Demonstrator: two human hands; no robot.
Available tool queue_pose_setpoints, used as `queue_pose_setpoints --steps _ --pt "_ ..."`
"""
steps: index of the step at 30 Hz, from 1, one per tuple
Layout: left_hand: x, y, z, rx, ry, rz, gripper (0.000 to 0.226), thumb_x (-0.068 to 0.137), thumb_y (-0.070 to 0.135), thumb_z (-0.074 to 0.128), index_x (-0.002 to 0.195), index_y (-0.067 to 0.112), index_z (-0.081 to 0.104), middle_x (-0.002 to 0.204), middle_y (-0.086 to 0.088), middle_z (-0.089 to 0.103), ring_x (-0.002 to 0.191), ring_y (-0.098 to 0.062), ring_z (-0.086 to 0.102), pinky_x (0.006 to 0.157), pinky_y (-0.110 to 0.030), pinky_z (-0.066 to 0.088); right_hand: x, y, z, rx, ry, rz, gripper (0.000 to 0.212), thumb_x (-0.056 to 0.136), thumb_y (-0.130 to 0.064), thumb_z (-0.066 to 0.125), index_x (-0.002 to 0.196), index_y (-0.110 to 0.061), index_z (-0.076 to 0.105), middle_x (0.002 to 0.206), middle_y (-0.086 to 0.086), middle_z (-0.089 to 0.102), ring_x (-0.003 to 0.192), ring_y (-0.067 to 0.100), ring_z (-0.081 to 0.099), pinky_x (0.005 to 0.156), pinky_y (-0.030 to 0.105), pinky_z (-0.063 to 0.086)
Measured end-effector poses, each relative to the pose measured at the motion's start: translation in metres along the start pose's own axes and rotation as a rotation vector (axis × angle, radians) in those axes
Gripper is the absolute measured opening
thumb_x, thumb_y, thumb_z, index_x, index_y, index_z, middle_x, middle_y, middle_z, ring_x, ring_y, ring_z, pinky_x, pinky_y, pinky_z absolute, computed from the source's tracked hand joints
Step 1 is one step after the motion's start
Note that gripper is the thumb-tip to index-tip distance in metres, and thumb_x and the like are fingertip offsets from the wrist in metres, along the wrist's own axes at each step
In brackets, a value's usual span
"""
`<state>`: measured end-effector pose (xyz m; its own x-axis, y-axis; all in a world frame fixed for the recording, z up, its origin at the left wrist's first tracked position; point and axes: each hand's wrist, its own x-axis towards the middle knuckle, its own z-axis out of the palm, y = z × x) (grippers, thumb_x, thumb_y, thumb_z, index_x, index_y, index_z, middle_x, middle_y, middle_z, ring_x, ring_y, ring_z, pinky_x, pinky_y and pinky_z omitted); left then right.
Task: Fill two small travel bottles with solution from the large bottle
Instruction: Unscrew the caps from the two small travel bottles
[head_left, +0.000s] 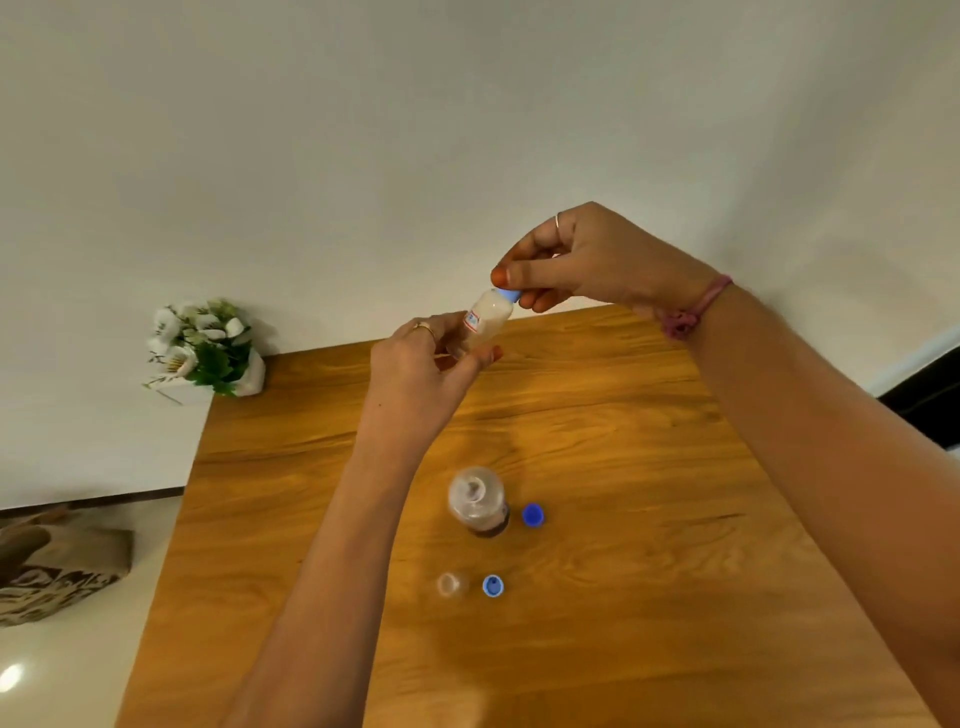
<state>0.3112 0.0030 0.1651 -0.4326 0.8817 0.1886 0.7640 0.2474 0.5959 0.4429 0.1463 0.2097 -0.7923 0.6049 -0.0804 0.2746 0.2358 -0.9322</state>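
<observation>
A small travel bottle (485, 321) holding whitish solution is raised above the wooden table (649, 467), tilted to the right. My left hand (423, 371) grips its body from below. My right hand (582, 260) pinches the light blue cap (508, 294) on its top. The large clear bottle (478, 500) stands open on the table, with its dark blue cap (533, 515) lying just to its right. Nearer to me stands a second small bottle (450, 584), open, with a light blue cap (493, 585) beside it on the right.
A white pot of white flowers (205, 348) stands at the table's far left corner against the wall. A patterned bag (57, 566) lies on the floor to the left. The table's left edge runs diagonally toward me.
</observation>
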Motion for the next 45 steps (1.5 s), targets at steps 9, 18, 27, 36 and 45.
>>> queue_pose_setpoints --steps 9,18,27,36,45 --pt "-0.040 -0.024 -0.048 -0.507 -0.040 -0.211 0.036 0.081 0.026 0.072 0.115 0.018 0.066 0.099 0.006 0.072 0.098 -0.011 0.065 0.093 -0.037 0.052 -0.008 -0.058 0.050 -0.466 -0.083 -0.273 0.020 0.087 -0.023 0.064 0.107 -0.025 0.066 0.092 -0.023 0.057 0.080 0.005 0.062 0.071 0.007 0.045" --pt "-0.062 -0.032 -0.067 -0.633 0.013 -0.206 0.042 0.077 0.023 0.075 0.116 0.015 0.065 0.101 0.008 0.072 0.098 -0.002 0.066 0.094 -0.029 0.052 -0.020 -0.110 0.065 -0.703 -0.098 -0.072 0.054 0.074 -0.055 0.065 0.112 -0.016 0.064 0.089 -0.001 0.069 0.067 0.009 0.067 0.045 0.012 0.049" --pt "-0.077 -0.041 -0.077 -0.695 0.046 -0.208 0.041 0.076 0.020 0.077 0.115 0.014 0.065 0.101 0.006 0.072 0.096 -0.002 0.067 0.090 -0.027 0.053 -0.026 -0.125 0.085 -0.665 -0.169 -0.032 0.044 0.082 -0.045 0.063 0.115 -0.018 0.062 0.096 -0.001 0.068 0.070 0.006 0.068 0.051 0.014 0.052" --pt "-0.088 -0.050 -0.080 -0.712 0.013 -0.201 0.045 0.075 0.019 0.077 0.117 0.013 0.064 0.099 0.008 0.072 0.094 0.000 0.067 0.085 -0.020 0.053 -0.036 -0.134 0.104 -0.727 -0.179 -0.051 0.039 0.081 -0.038 0.068 0.112 -0.015 0.064 0.096 -0.003 0.067 0.063 0.002 0.067 0.052 0.012 0.051" --pt "-0.103 -0.058 -0.082 -0.690 -0.014 -0.171 0.043 0.074 0.021 0.078 0.115 0.016 0.063 0.095 0.010 0.069 0.088 0.007 0.065 0.080 -0.015 0.053 -0.048 -0.134 0.122 -0.804 -0.210 -0.006 0.030 0.081 -0.035 0.069 0.106 -0.017 0.067 0.085 -0.010 0.065 0.059 0.002 0.066 0.056 0.013 0.051"
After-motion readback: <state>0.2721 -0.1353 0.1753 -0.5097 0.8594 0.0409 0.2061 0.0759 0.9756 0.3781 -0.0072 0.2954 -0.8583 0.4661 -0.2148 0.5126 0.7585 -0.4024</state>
